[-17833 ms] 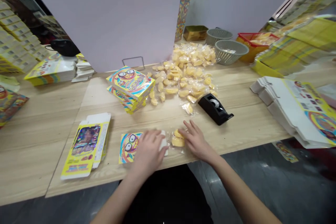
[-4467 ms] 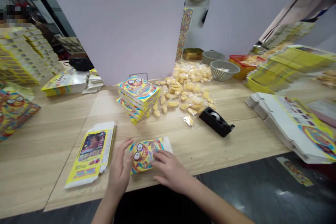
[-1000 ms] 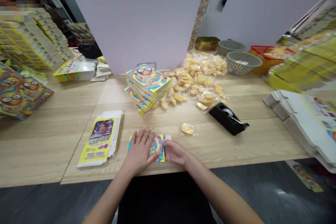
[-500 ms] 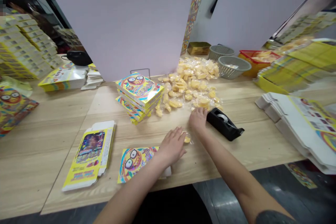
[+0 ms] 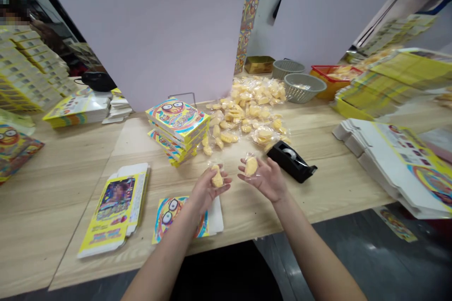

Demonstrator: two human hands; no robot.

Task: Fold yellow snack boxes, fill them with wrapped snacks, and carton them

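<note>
My left hand is turned palm up and holds a small plastic-wrapped yellow piece between fingers and thumb. My right hand is also palm up, with a similar wrapped yellow piece at its fingertips. Both hands are above the wooden table, a little apart. Below my left wrist lies a printed cartoon-face carton, partly hidden by my forearm. Behind my hands are a stack of yellow printed boxes and a heap of wrapped yellow pieces.
A black tape dispenser stands just right of my right hand. A flat yellow carton lies at left, white flattened cartons at right. Grey baskets and a red-rimmed basket stand behind a pale partition.
Both hands have left the table and turned palm up, each now holding a wrapped piece. The single wrapped piece that lay near the tape dispenser no longer shows on the table.
</note>
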